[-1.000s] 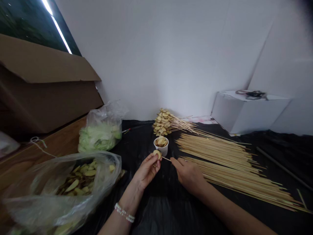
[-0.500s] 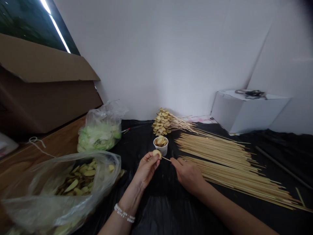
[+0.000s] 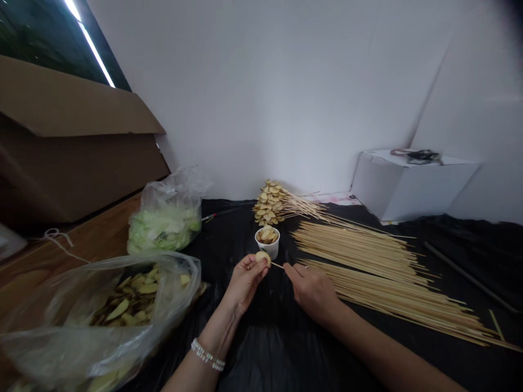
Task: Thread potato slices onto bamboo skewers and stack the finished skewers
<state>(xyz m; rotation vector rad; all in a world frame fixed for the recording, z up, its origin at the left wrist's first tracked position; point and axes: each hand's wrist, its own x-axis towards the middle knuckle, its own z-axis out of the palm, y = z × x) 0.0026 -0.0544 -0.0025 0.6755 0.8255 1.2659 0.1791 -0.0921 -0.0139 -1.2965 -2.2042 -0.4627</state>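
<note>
Between thumb and fingers, my left hand pinches a pale potato slice with a brownish edge. My right hand is closed on a thin wooden skewer, whose visible end meets the slice; whether the tip passes through is hidden by my fingers. Just behind the slice stands a white paper cup filled with more potato slices. Farther back lies a pile of skewered potato slices, their sticks pointing right.
Bare skewers lie in two bundles at right. An open plastic bag of potato slices and a bag of shredded greens sit at left. A cardboard box stands behind them, a white box at back right. Black plastic sheeting covers the surface.
The view has shifted very slightly. Both hands keep nearly the same place and grip, with the slice and skewer still together.
</note>
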